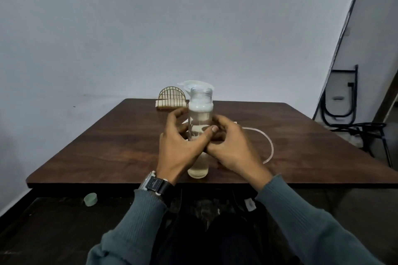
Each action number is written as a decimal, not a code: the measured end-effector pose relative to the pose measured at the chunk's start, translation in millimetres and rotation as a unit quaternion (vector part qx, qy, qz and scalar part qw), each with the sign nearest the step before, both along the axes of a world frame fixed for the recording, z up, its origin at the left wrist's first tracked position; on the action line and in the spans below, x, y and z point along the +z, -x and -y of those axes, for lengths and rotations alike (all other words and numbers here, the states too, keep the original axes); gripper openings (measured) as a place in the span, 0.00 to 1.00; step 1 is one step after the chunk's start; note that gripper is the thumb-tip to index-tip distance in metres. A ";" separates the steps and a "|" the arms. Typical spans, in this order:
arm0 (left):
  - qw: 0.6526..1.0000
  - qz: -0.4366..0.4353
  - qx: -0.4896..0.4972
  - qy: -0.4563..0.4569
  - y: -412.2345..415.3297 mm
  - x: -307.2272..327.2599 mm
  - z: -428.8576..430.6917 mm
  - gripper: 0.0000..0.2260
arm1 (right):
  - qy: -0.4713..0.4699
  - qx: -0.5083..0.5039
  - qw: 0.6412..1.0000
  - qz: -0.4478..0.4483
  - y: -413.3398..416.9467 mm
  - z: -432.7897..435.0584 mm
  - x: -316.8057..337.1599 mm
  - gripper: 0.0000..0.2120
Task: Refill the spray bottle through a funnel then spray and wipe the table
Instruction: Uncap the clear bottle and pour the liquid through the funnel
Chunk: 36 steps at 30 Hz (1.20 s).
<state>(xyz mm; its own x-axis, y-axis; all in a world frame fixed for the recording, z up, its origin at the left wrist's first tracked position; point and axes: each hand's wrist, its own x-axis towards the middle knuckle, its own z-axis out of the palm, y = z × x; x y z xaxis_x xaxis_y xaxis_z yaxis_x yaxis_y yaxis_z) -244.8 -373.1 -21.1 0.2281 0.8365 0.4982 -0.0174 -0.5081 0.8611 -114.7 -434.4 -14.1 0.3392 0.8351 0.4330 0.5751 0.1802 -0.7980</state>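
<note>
A clear spray bottle (200,101) stands upright near the table's front edge. Its threaded neck is open, with no cap or spray head on it. It holds pale liquid with white foam near the top. My left hand (178,146) grips its middle from the left, thumb laid across the front. My right hand (232,148) is curled against the bottle's right side, fingertips touching the glass next to my left thumb. A translucent white funnel (187,84) shows just behind the bottle's neck; what it rests on is hidden.
The dark wooden table (107,146) ends at a wall. A gold wire napkin holder (172,98) stands at the back. A thin clear tube (270,146) curves on the table to the right of my right hand. A green cap (90,199) lies on the floor.
</note>
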 end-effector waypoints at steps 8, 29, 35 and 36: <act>0.999 -0.026 0.024 -0.030 31.1 9.5 -22.6 0.33 | 0.119 0.033 0.992 0.034 -25.7 -12.7 16.7 0.49; 0.955 -0.211 0.142 -0.150 77.7 70.2 -107.5 0.19 | -0.028 0.041 0.971 -0.232 -34.5 -107.1 41.7 0.56; 0.929 -0.286 0.137 -0.189 68.2 93.3 -121.5 0.24 | -0.033 0.051 0.971 -0.232 -36.9 -116.9 40.4 0.56; 0.924 -0.298 0.139 -0.196 66.2 97.7 -123.2 0.25 | -0.033 0.054 0.972 -0.227 -37.7 -117.5 40.7 0.55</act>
<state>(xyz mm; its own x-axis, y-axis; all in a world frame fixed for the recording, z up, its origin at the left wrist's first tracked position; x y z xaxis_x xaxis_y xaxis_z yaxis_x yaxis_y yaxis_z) -310.9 -250.0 76.6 0.3631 0.6861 0.6304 0.5793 -0.6962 0.4241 -77.0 -316.9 26.6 0.4197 0.8518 0.3135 0.1408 0.2802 -0.9496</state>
